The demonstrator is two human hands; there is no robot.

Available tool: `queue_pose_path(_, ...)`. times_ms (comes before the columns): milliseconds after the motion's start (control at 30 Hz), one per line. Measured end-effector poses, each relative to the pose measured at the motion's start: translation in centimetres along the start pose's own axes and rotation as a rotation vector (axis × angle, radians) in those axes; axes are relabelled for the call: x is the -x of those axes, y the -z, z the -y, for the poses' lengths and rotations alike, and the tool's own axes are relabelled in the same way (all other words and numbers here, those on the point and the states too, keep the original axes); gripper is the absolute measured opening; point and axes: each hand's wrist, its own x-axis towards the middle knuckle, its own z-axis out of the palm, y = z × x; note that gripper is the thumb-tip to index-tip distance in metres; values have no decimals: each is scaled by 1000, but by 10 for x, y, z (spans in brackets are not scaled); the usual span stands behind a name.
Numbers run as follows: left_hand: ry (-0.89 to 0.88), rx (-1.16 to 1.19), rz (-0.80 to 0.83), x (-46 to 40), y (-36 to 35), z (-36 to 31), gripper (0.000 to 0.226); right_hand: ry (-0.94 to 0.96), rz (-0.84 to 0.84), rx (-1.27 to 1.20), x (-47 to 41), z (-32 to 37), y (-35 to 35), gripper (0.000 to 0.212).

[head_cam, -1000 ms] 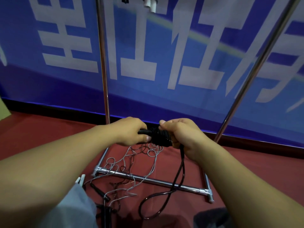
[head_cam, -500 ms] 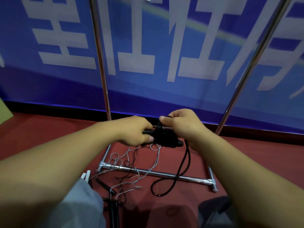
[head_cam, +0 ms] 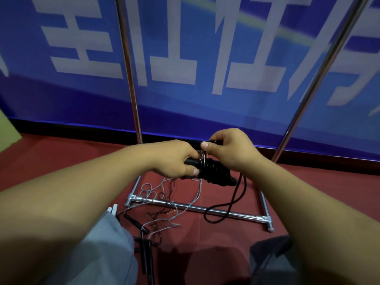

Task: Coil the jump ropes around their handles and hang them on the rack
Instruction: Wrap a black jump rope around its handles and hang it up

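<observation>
The blue banner is filling the backdrop. Its large white characters are running across it but are cropped at the top edge and blurred; I cannot read them. No brand or label is showing on any rope or handle.

The rack is standing in front of the banner, its two chrome uprights rising out of view and its base bar lying on the red floor. Nothing is hanging on the part of it that shows, so I judge the hanging step not yet begun.

The left hand is gripping one end of the black handles, fingers curled round them. The right hand is pinching the black rope between thumb and forefinger just above the handles. Several turns are already sitting on the handles; a loop is trailing down to the floor over the base bar. Judgement: this coil is well along, not finished.

Grey ropes are lying tangled on the floor by the base bar, with loose black handles near the person's knee. These remain uncoiled.
</observation>
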Motion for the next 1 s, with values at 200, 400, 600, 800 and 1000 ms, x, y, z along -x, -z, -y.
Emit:
queue_pose_path(200, -21, 33, -45, 3, 3, -1, 15, -66, -37, -18, -6, -7, 5, 27)
queue_pose_path(400, -66, 0, -46, 6, 3, -3, 10, -47, 35, -42, -10, -16, 13, 23)
queue_pose_path(600, -121, 91, -5, 15, 7, -3, 5, -59, 91, -182, -9, -19, 19, 28)
queue_pose_path(800, -224, 301, 2, 29, 16, -5, 4, -102, 265, -484, -6, -16, 27, 42)
queue_pose_path(1000, -296, 600, -126, 35, 22, -12, 27, 26, 357, -612, -7, -19, 38, 12)
